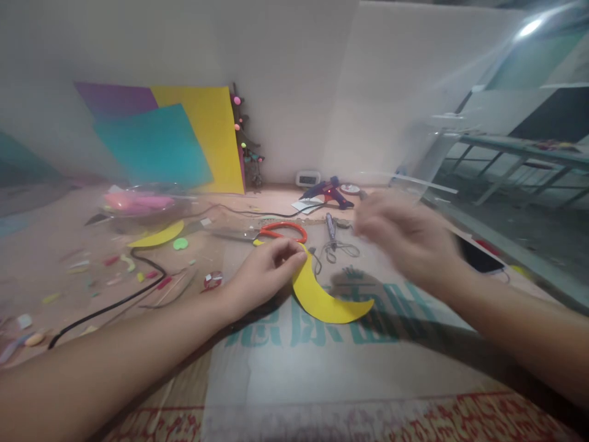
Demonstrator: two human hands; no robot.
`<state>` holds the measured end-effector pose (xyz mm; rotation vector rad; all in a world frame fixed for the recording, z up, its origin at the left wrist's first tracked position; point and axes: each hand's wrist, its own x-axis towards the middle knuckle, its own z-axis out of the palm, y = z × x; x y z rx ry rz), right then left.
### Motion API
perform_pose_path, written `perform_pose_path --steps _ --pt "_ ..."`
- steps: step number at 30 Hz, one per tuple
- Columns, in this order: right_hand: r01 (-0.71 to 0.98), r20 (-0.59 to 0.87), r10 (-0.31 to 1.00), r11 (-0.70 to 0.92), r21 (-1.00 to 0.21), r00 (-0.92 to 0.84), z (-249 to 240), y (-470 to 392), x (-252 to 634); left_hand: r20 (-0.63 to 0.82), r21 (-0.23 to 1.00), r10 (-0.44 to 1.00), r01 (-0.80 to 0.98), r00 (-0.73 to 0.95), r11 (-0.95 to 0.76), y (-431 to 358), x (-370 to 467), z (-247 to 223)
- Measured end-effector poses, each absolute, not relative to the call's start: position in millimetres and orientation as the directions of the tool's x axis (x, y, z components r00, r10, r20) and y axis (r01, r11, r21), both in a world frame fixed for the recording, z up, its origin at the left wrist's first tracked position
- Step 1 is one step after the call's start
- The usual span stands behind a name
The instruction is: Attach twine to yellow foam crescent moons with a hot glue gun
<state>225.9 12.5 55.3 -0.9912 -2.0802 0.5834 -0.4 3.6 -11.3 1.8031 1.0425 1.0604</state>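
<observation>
My left hand [271, 267] pinches the upper end of a yellow crescent-moon cutout [322, 301], which looks like craft foam or card. The crescent's lower tip curves out to the right above a white printed sheet. Just behind that hand lie scissors [283, 232] with orange handles, their blades toward the left. My right hand [400, 236] is raised at the right, its fingers curled but smeared by motion; whether anything is between them I cannot make out. A dark glue gun [329, 193] with a small red light lies beyond, left of the right hand.
Purple, teal [151, 147] and yellow sheets lean against the back wall. A clear bag with pink pieces [140, 201], a yellow offcut [159, 235] and scattered scraps cover the left side. A black cable [105, 307] crosses there. A phone [481, 255] lies far right.
</observation>
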Motion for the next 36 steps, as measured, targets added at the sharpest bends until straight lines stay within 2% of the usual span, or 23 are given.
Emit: perform_pose_path --steps 2,5,7,15,24,29,32,36 --pt "0.452 0.386 0.805 0.579 -0.679 -0.45 40.6 18.4 216.7 0.274 0.887 0.908 0.281 0.317 -0.366 2.8 -0.3 -10.5" --pt "0.444 0.186 0.851 0.428 -0.787 -0.491 16.3 24.4 204.2 0.284 0.87 0.904 0.31 0.32 -0.384 2.8 -0.5 -10.4" --pt "0.411 0.128 0.861 0.359 -0.838 -0.492 5.8 24.2 199.9 0.297 0.857 0.895 0.32 0.333 -0.403 2.8 -0.9 -10.0" --pt "0.242 0.14 0.87 0.281 -0.929 -0.472 -0.7 18.2 198.6 0.277 0.843 0.89 0.353 0.363 -0.407 2.0 -1.2 -8.3" --pt "0.225 0.176 0.866 0.309 -0.924 -0.468 -0.9 16.0 199.7 0.291 0.826 0.874 0.359 0.388 -0.435 4.2 -1.3 -10.3" --pt "0.219 0.141 0.879 0.263 -0.94 -0.455 -0.1 21.6 202.2 0.448 0.767 0.824 0.324 0.347 -0.554 4.5 -2.1 -8.5" --pt "0.223 0.059 0.821 0.223 -0.949 -0.568 -0.6 25.7 201.3 0.515 0.716 0.786 0.333 0.343 -0.614 1.9 -2.0 -6.0" --pt "0.187 0.064 0.665 0.299 -0.936 -0.744 -1.1 27.8 200.2 0.535 0.702 0.753 0.295 0.382 -0.648 -0.7 -1.7 -5.5"
